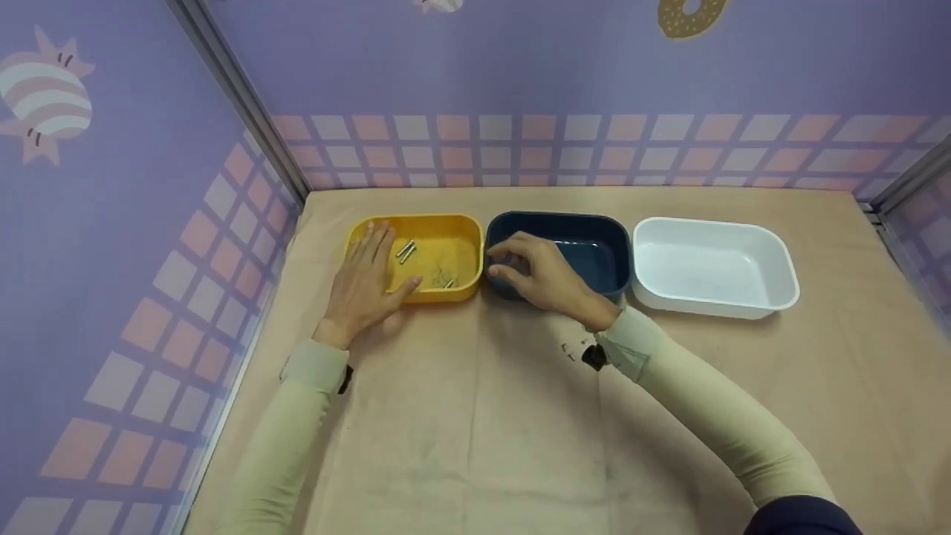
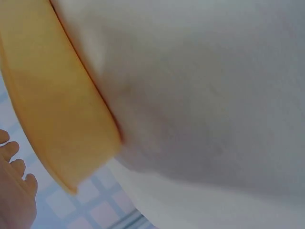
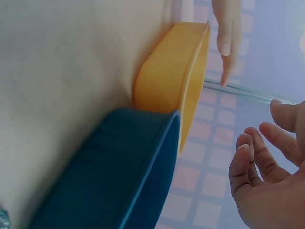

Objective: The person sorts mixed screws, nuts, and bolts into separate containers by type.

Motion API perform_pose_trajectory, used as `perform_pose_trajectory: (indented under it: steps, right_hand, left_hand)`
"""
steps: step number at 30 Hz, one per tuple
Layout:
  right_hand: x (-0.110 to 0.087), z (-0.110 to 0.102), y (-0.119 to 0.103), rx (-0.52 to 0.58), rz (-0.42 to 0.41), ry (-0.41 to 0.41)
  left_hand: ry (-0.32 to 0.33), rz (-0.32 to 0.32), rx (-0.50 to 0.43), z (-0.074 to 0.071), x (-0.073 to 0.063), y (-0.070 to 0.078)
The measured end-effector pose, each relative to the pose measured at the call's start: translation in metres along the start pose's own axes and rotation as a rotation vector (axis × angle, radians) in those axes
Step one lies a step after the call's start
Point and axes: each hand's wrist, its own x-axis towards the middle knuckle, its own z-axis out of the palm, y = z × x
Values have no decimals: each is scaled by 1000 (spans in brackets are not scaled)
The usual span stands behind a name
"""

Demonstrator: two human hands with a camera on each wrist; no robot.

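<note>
My left hand [image 1: 364, 279] is spread with straight fingers over the left end of a yellow bin [image 1: 464, 293]. Inside that bin lie a few small metal screws [image 1: 406, 251], two side by side and another near the front right corner. Over the left part of the dark blue bin [image 1: 609, 256] is my right hand [image 1: 542, 271], its fingers loosely bent. The right wrist view shows the thumb and fingers [image 3: 252, 167] apart, with nothing visible between them. Only part of the left hand [image 2: 16, 191] appears in its wrist view, beside the yellow wall.
A white bin [image 1: 713, 264] stands to the right of the blue one, all three in a row. They rest on a beige cloth [image 1: 535, 431]. Purple patterned panels [image 1: 520, 74] rise behind and at the sides. A small shiny object [image 3: 4, 220] shows at the right wrist view's edge.
</note>
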Motion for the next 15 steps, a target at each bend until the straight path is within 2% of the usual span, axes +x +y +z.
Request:
perform_pose_trajectory:
  steps: [6,15]
  right_hand:
    - [-20,-8,9,-11,-7,16]
    - [-47,-25,22,-15,-27,19]
  left_hand:
    - [40,73,-3,8,8,19]
    - [45,120,-5,21,22,48]
